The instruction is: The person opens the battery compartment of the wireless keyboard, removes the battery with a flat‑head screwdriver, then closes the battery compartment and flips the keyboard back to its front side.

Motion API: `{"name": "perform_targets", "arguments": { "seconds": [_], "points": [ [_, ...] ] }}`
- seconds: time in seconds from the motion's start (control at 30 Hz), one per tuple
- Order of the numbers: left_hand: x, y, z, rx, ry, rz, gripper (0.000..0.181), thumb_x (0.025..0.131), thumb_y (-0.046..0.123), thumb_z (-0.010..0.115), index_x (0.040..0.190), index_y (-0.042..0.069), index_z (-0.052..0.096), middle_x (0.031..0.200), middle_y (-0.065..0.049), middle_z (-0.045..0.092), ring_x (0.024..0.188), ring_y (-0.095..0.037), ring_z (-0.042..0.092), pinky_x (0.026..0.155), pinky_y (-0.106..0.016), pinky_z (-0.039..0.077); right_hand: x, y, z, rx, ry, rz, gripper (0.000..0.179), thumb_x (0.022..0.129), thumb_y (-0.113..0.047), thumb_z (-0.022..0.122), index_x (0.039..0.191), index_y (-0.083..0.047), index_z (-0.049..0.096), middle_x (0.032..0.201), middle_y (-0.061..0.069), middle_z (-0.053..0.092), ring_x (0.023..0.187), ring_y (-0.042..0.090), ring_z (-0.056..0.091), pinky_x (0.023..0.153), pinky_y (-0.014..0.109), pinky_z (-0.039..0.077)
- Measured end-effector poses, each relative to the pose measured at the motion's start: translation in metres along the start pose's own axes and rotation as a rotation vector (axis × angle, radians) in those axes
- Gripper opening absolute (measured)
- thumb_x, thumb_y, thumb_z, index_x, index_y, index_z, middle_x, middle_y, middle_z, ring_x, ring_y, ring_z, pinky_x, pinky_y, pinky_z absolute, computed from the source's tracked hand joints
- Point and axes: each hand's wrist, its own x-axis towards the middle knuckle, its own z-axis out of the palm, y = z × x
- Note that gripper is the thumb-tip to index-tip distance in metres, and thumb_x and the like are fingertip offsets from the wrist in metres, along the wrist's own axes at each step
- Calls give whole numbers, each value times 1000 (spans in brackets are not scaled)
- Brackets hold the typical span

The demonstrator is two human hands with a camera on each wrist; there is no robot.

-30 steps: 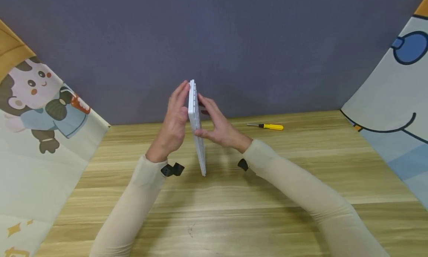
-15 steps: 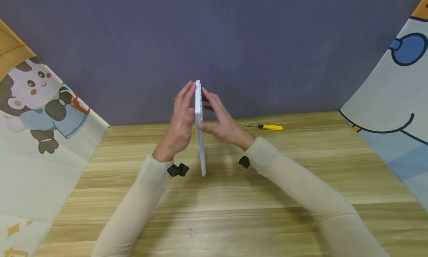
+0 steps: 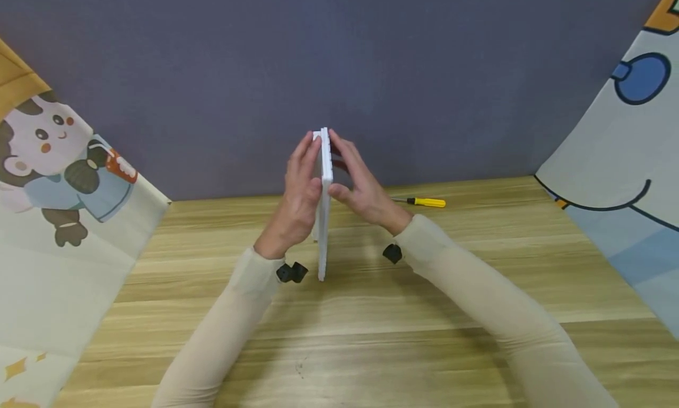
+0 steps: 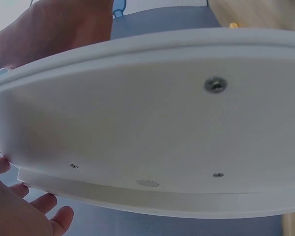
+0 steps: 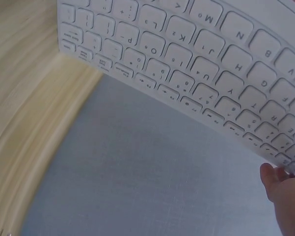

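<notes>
A white keyboard (image 3: 324,219) stands upright, nearly edge-on in the head view, between both hands. My left hand (image 3: 301,196) holds it from the left, fingers near its far top corner and thumb by the near edge. From the right my right hand (image 3: 363,187) holds it, thumb by the near edge and fingers reaching to the far one. In the left wrist view the keyboard's smooth underside (image 4: 137,118) shows small screws (image 4: 215,84) and a raised strip along one edge. Rows of keys (image 5: 206,69) face the right wrist camera.
A yellow-handled screwdriver (image 3: 428,202) lies on the wood-grain table (image 3: 371,337) beyond the right wrist, its shaft partly behind it. A dark grey panel (image 3: 339,60) rises at the back. Side panels with cartoon prints (image 3: 79,166) stand left and right.
Both hands have shifted right with the keyboard's upper end. It has turned, so its key side has gone out of the head view and some of its underside shows. The screwdriver stays put.
</notes>
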Motion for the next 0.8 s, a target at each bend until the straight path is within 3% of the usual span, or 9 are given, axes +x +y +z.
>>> {"name": "perform_targets", "arguments": {
  "seconds": [0.43,0.67,0.8],
  "points": [
    [-5,-4,18,69,-71,-15,71,99,55,10,151,8,14,156,-11,5,140,-25,9,103,-57,17,-9,0,-23,-49,-19,-25,114,81,-75,41,141,19,13,137,35,26,125,41,32,102,45,32],
    [-9,-6,25,75,-111,-22,77,97,60,11,151,6,17,154,-16,10,137,-28,14,97,-55,23,-19,34,-37,-93,-26,-45,108,81,-73,45,147,8,16,143,21,28,128,29,32,101,46,33],
    [-10,-7,26,84,-140,-30,78,96,62,13,150,7,19,153,-18,12,135,-30,17,96,-54,24,-23,40,-43,-102,-31,-58,106,82,-72,47,147,6,17,143,17,29,127,27,33,100,46,34]
  ]
}}
